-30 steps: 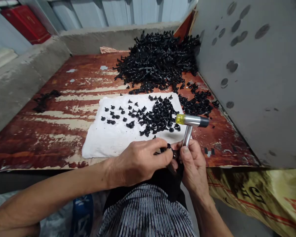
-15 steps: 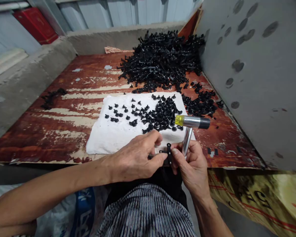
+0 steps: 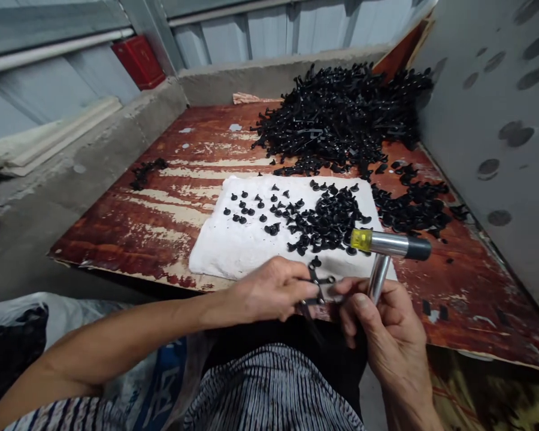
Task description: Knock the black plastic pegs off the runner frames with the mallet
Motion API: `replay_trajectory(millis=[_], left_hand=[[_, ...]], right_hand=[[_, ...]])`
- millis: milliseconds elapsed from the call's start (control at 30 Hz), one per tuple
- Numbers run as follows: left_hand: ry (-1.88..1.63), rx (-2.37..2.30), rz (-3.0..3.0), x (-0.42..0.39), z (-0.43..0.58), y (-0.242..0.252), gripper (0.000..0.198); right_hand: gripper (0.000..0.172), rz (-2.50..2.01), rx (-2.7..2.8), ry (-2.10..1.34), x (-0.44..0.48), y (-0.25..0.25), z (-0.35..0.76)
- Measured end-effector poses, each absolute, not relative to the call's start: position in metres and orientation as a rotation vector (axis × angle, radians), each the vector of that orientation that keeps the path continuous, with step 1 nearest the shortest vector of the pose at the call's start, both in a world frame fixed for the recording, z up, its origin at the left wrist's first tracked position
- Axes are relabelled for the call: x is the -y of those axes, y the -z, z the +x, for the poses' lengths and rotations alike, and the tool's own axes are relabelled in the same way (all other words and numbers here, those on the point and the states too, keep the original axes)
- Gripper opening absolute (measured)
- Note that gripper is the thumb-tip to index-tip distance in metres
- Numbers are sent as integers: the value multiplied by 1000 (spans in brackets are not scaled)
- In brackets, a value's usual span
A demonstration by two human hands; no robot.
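Note:
Pinched between the thumb and fingers of my left hand (image 3: 273, 290) is a black branched plastic part (image 3: 320, 288) with small rings at its ends. My right hand (image 3: 386, 317) is wrapped round the metal handle of a small mallet (image 3: 390, 244), whose head has a yellow face on the left and a black one on the right. The right fingertips are close to the part's right arm; whether they touch it I cannot tell. Just beyond both hands lies a folded white cloth (image 3: 220, 251) with many small black disc-ended pegs (image 3: 336, 218) heaped on its right side.
A large pile of black parts (image 3: 341, 120) fills the back right of the worn red-brown board (image 3: 161, 239). More pegs (image 3: 413, 206) lie right of the cloth, and a small black cluster (image 3: 148, 173) lies at left. A grey spotted panel (image 3: 489, 120) borders the right side.
My left hand has turned the black part, which now points its arms another way, and the right fingers have drawn back from it. The whole view has shifted, with the scene lying further right.

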State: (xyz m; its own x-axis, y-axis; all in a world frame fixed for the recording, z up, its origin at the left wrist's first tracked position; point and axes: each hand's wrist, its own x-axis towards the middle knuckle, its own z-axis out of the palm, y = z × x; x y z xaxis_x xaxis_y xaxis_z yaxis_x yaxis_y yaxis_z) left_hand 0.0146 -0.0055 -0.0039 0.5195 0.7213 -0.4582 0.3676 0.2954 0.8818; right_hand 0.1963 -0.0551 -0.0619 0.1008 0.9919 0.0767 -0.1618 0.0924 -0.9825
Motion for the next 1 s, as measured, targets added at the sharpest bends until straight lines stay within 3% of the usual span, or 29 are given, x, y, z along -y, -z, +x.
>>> replay_trajectory(millis=[233,567,800,1000], left_hand=[[-506,-1219,1538,-23,-17,-14,26],[-330,-1174,1436,-18,-20,-2,28],[-694,-1240,1408,-34,-46,-18,34],[-612,-1302,1494,-43,-50,-6,32]], right_hand=[[13,-1074,1038,-1164,52,63,194],[14,-1094,1047,-1157,51,59,193],[10,-1104,1045,-1191,52,65,196],[10,-1125,1046,-1177,53,64,196]])
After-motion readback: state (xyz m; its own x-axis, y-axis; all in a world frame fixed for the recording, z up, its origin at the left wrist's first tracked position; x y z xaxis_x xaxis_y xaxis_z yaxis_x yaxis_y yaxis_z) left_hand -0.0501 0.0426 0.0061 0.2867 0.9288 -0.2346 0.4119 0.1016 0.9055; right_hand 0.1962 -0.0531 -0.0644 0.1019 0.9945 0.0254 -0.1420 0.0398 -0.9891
